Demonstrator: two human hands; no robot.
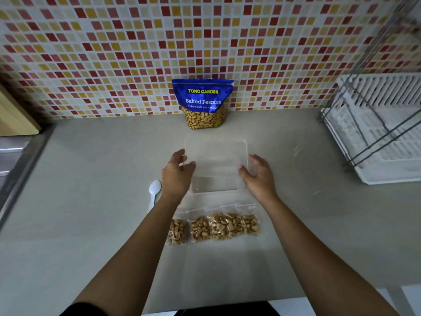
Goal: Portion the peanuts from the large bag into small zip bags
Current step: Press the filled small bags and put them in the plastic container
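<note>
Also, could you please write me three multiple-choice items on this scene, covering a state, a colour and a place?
1. What state is the clear container in?
A. full of peanuts
B. empty, held between the left hand and right hand
C. covered by a cloth

2. What colour is the top of the large peanut bag?
A. blue
B. green
C. red

3. Where does the white spoon lie?
A. right of the right hand
B. on the counter, left of the left hand
C. behind the large peanut bag

Answers:
1 B: the counter shows through its bare walls, with the hands at its two sides.
2 A: the printed upper part is blue, above a clear window of peanuts.
3 B: it lies flat just outside the left wrist.
</note>
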